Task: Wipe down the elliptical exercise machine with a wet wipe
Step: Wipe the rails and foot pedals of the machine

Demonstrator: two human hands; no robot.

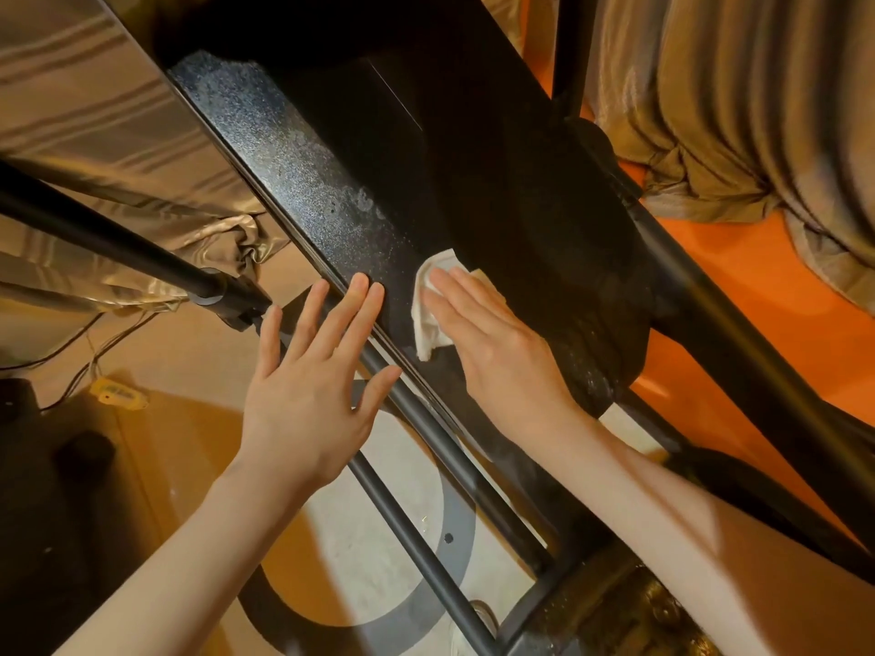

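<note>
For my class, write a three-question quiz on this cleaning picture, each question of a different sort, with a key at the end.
1. True or false: the left hand holds the wet wipe.
2. Multiple choice: how does the right hand meet the wipe? A) it pinches it in the air; B) it presses it flat on the black panel with straight fingers; C) it does not touch it.
3. Fill in: the left hand's fingertips rest on the panel's ____ .

Key
1. False; the wipe lies under the right hand.
2. B.
3. Edge; the fingers are spread and straight.
</note>
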